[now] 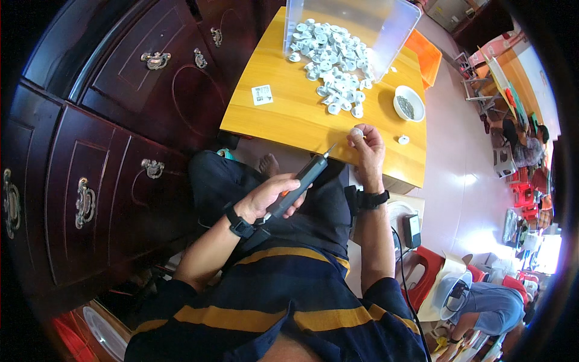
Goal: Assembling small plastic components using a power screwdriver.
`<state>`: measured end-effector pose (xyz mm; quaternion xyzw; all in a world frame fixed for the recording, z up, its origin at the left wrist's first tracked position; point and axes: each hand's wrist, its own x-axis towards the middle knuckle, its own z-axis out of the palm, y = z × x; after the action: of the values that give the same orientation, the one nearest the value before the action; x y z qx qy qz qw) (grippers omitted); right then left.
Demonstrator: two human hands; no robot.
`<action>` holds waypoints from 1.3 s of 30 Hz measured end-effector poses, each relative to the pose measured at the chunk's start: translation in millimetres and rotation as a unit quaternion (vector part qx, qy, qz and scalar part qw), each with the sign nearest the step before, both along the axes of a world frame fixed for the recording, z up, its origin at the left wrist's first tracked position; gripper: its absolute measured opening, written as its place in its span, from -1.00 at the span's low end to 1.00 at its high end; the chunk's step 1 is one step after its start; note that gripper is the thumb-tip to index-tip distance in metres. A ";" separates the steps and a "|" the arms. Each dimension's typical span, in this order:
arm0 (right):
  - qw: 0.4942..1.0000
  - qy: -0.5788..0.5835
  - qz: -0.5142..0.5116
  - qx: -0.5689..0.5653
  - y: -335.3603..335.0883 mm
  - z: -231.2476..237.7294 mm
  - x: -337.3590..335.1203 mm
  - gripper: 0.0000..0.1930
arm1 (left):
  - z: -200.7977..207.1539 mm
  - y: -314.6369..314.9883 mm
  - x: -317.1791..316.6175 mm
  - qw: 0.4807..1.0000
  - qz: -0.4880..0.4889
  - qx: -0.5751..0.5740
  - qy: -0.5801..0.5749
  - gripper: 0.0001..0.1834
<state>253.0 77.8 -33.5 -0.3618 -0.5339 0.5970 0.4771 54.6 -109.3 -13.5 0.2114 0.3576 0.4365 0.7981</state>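
My left hand (272, 196) is wrapped round a dark electric screwdriver (306, 180), whose thin bit points up and away toward the table's near edge. Between the thumb and fingers of my right hand (369, 148) is a small round white plastic part (357, 132), held just over that edge. The bit's tip is close to this part but apart from it. Beyond my hands, a heap of similar white plastic parts (339, 78) spills from a clear plastic bin (392, 45) lying on its side. A white bowl (418, 116) of small metal screws (405, 107) stands to the right.
On the yellow wooden table (265, 123) are a square printed label (262, 95) and a single white part (403, 139). An orange crate (424, 57) stands beyond. Dark wooden cabinets (99, 145) line the left. At lower right, another person (497, 304) is near a red stool (425, 271).
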 end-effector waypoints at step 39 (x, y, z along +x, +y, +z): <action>0.852 -0.007 0.329 -0.408 -187.7 -39.4 183.2 -0.78 | -50.1 -205.8 -174.0 0.922 -0.211 -0.310 0.094 -0.64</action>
<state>436.3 -109.9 -72.9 -0.3312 -0.3333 0.8808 0.0587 -119.4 -315.0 -63.6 0.0642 0.4952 0.1037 0.8602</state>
